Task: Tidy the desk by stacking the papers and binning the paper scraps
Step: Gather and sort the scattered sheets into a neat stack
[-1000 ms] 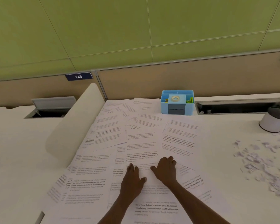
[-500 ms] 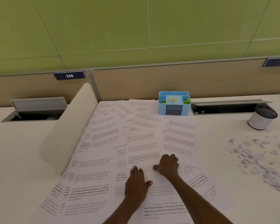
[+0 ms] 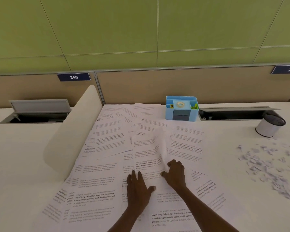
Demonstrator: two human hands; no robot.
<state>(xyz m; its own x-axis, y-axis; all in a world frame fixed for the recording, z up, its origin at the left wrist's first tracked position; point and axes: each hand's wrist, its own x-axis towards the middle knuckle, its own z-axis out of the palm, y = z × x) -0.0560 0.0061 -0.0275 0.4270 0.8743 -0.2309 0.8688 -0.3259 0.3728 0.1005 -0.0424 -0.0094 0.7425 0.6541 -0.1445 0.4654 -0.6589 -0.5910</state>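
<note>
Many printed sheets (image 3: pixel 107 141) lie spread and overlapping over the middle of the white desk (image 3: pixel 20 156). My left hand (image 3: pixel 138 190) rests flat, fingers apart, on the sheets near the front. Beside it my right hand (image 3: pixel 175 174) pinches the near right corner of one sheet (image 3: pixel 149 148), which buckles upward along its right side. Torn paper scraps (image 3: pixel 274 163) are scattered on the desk at the right. A small white round bin (image 3: pixel 269 127) with a dark inside stands behind the scraps.
A blue desk organiser (image 3: pixel 182 108) holding a tape roll stands at the back, touching the far sheets. A cream curved divider (image 3: pixel 70 136) runs along the papers' left side. Open cable hatches (image 3: pixel 37 113) sit in the desk at back left and back right.
My right hand has closed on a sheet's corner and lifted it, so the sheet now bows up. My left hand stays flat on the papers. The camera view shifted slightly.
</note>
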